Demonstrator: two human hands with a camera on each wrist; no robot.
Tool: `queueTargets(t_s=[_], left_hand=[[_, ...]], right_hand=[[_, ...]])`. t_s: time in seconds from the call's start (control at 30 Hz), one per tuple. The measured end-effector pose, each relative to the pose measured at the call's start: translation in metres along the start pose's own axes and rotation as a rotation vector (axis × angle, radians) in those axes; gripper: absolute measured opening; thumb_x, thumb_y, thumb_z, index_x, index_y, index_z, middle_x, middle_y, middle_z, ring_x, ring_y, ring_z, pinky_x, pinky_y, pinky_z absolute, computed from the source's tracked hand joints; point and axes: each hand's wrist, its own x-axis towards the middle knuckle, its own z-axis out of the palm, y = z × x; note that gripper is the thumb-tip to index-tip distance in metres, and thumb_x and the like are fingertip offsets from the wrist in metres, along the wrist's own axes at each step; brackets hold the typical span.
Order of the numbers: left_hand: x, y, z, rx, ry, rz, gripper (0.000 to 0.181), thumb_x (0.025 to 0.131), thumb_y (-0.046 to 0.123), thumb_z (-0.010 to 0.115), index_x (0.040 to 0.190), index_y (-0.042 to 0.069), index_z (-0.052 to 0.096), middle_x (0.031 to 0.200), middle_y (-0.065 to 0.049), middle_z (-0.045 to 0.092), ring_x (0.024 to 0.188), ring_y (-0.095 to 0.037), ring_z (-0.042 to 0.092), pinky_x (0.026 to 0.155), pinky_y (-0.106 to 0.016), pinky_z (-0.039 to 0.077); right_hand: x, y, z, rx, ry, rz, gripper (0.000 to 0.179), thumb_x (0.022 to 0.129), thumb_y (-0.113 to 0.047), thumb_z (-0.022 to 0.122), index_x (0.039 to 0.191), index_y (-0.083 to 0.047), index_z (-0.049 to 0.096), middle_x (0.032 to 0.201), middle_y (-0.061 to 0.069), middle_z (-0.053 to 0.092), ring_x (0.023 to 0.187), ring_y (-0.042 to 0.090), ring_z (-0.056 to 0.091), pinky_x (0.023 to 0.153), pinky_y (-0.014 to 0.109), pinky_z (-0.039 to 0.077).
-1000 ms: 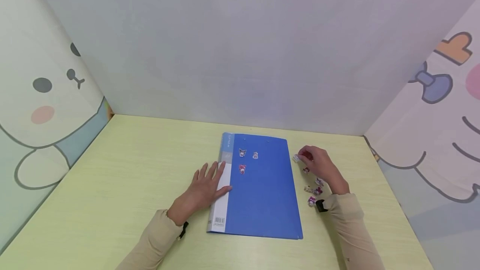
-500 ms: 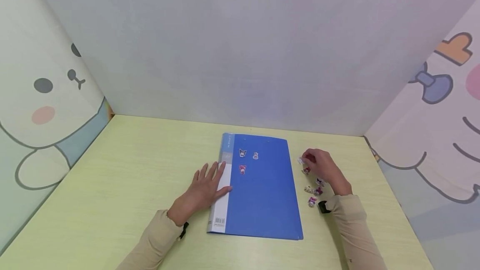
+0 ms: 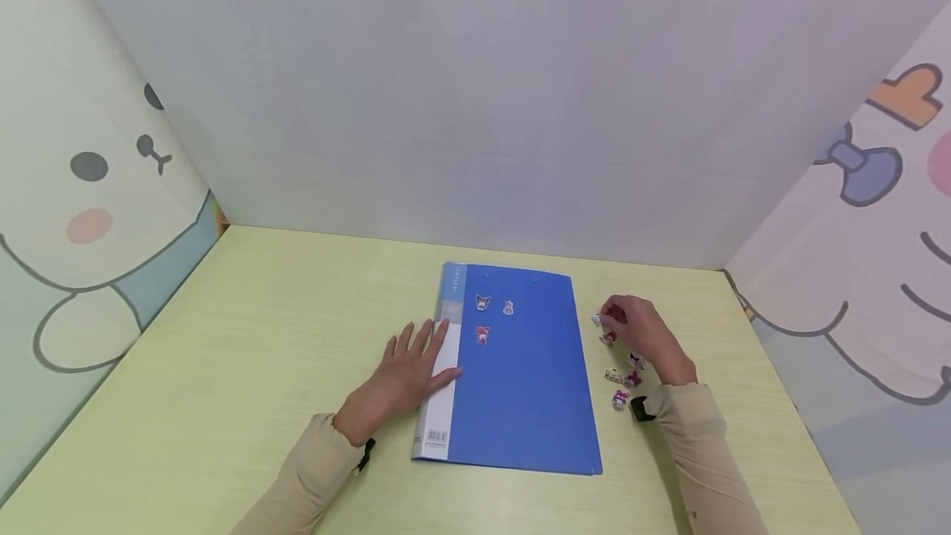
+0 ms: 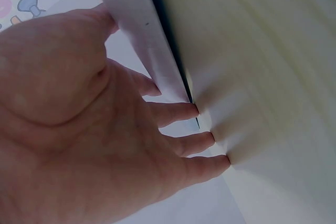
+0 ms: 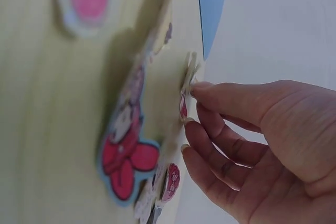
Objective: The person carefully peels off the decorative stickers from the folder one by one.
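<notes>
Three small cartoon stickers [image 3: 491, 314] sit on the cover of the flat blue plastic folder [image 3: 520, 378], which lies closed on your pale yellow-green wooden table [image 3: 223, 337]. In the head view your left hand [image 3: 404, 370] lies flat with straight, spread fingers, its tips pressing the folder's white spine strip [image 3: 442, 390] near the left edge. Your right hand [image 3: 639, 333] is on the table just beside the folder's right edge, fingers curled, pinching a small white-edged cartoon sticker [image 3: 598, 319] at its fingertips. More loose stickers [image 3: 621, 376] lie scattered on the table close to that hand and its beige sleeve [image 3: 702, 452]. Light walls with cartoon animal drawings [image 3: 89, 188] enclose the table.

From the left wrist, the left hand [image 4: 79, 129] shows its palm, fingers extended and relaxed against the white spine strip [image 4: 147, 45]; it grips nothing.

From the right wrist, the right hand [image 5: 262, 145] holds the small sticker [image 5: 188, 90] between thumb and forefinger, the sticker standing on edge against the table [image 5: 47, 129]. A blurred sticker with a red bow [image 5: 126, 150] lies nearby, others just below it, and a corner of the blue folder [image 5: 211, 3] shows beyond.
</notes>
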Motion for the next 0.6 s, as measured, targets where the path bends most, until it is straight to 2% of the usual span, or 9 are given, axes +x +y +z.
queueTargets(t_s=[0.23, 0.4, 0.6], left_hand=[[0.0002, -0.0008, 0.0006, 0.007, 0.003, -0.001, 0.077, 0.104, 0.046, 0.057, 0.162, 0.005, 0.026, 0.163, -0.026, 0.030, 0.149, -0.053, 0.023, 0.117, -0.069, 0.022], [0.0003, -0.0010, 0.0007, 0.010, 0.006, 0.005, 0.077, 0.104, 0.045, 0.057, 0.162, 0.004, 0.026, 0.162, -0.027, 0.030, 0.148, -0.054, 0.024, 0.116, -0.070, 0.022], [0.0003, -0.0003, -0.0005, 0.011, 0.006, 0.006, 0.077, 0.104, 0.046, 0.056, 0.162, 0.004, 0.027, 0.162, -0.027, 0.031, 0.148, -0.054, 0.024, 0.116, -0.069, 0.023]], right_hand=[[0.0003, -0.0012, 0.0008, 0.004, -0.006, 0.056, 0.006, 0.098, -0.002, 0.067, 0.100, 0.003, 0.065, 0.081, 0.008, 0.066, 0.068, 0.017, 0.058, 0.064, 0.035, 0.049], [0.0003, -0.0024, 0.0014, -0.032, -0.015, 0.032, 0.005, 0.097, -0.001, 0.068, 0.097, 0.003, 0.070, 0.083, 0.008, 0.066, 0.070, 0.017, 0.056, 0.065, 0.036, 0.049], [0.0007, -0.0018, 0.0010, -0.033, -0.031, 0.040, 0.007, 0.097, -0.001, 0.068, 0.098, 0.005, 0.071, 0.083, 0.008, 0.066, 0.072, 0.019, 0.058, 0.067, 0.038, 0.051]])
